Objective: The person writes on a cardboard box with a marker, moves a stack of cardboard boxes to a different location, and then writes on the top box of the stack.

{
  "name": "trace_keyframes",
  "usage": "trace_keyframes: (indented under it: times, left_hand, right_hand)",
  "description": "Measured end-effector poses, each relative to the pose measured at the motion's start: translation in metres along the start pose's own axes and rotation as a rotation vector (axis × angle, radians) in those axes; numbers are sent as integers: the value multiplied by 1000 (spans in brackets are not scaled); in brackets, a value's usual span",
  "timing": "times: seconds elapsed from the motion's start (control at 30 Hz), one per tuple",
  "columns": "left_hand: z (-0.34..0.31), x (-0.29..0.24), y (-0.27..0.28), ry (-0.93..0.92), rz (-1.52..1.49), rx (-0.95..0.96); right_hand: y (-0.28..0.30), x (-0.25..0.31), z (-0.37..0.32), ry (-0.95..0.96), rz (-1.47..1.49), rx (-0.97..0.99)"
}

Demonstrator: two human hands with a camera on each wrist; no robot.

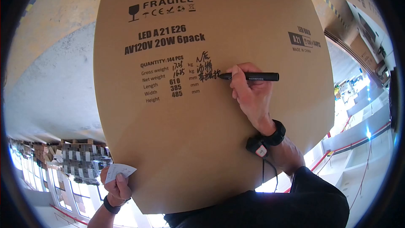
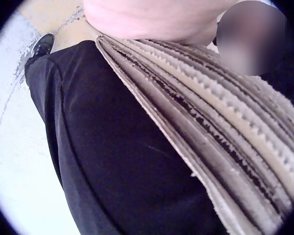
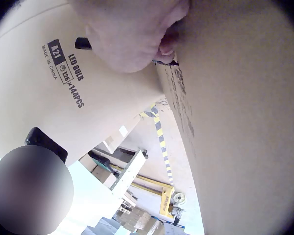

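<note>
A flattened cardboard carton (image 1: 190, 143) with black print fills the middle of the head view. My right hand (image 1: 255, 97) grips a black marker (image 1: 263, 77), its tip at the end of some handwriting (image 1: 206, 69) beside the printed weights and sizes. The marker's rear end (image 3: 83, 43) sticks out past my right hand (image 3: 127, 39) in the right wrist view. At the carton's lower left edge, my left hand (image 1: 118, 188) pinches a small white paper slip (image 1: 120, 171) under the thumb. In the left wrist view, my left hand (image 2: 157, 22) lies against layered cardboard edges (image 2: 201, 107).
Dark trousers (image 2: 112, 137) and a shoe (image 2: 43, 45) show beside the cardboard stack. Wrapped goods on pallets (image 1: 84, 158) stand at the left. Past the carton are a yellow pallet jack (image 3: 166, 198) and striped floor tape (image 3: 160, 137).
</note>
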State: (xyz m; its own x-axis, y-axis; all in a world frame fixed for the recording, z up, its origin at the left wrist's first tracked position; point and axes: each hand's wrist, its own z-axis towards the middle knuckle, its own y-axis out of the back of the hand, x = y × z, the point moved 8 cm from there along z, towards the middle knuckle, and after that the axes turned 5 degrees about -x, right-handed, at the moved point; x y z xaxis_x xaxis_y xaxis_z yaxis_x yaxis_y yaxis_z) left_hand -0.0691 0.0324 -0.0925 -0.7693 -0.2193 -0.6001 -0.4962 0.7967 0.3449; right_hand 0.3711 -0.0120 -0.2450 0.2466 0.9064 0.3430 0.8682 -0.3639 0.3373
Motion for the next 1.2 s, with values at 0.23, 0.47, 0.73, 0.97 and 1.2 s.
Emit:
trace_keyframes:
  times: [0.23, 0.47, 0.73, 0.97, 1.2]
  left_hand:
    - [-7, 6, -1, -10, -3, 15]
    - [-4, -2, 1, -101, 66, -13]
    - [-9, 6, 2, -96, 59, 9]
    - [-13, 9, 2, -65, 61, -27]
    - [15, -16, 2, -112, 87, -106]
  right_hand:
    - [3, 5, 0, -22, 12, -60]
    - [14, 4, -1, 3, 41, -126]
    - [-10, 11, -32, 128, -116, 147]
    - [-13, 6, -27, 112, -134, 143]
    - [-10, 0, -28, -67, -47, 128]
